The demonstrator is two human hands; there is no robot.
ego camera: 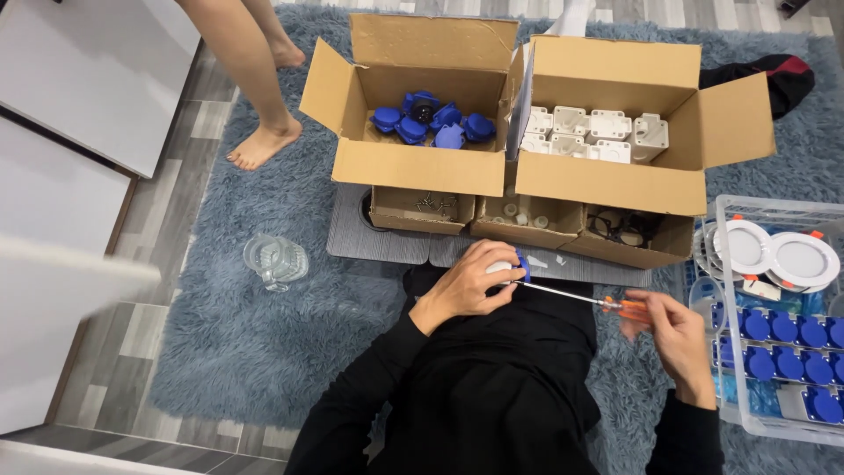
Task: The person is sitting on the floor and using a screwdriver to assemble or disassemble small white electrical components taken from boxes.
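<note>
Screwdriver (580,299) with an orange handle lay across the person's lap, its thin shaft running from the left hand (470,286) to the right hand (673,339).

At the far left stood white cabinet panels (83,79) above a grey wood-look plank floor (167,229). A shaggy blue-grey rug (246,352) covered most of the floor, and another person's bare foot (262,145) rested on its upper left corner. A clear glass jug (276,261) lay on the rug nearby.

Towards the middle, an open cardboard box (413,167) held blue round parts (431,123). In front of it sat small open cartons (422,209) on a grey mat (352,237).

The left hand was curled tight around a small white and blue part (510,264), just in front of the cartons, with the screwdriver's tip meeting that part. The right hand was blurred; its fingers seemed closed around the orange handle.

Further right, a second cardboard box (615,185) held white square housings (598,132). At the far right edge, a clear plastic crate (734,387) contained round white lamps (782,255) and rows of blue caps (782,352). A dark garment (774,75) lay on the rug behind.
</note>
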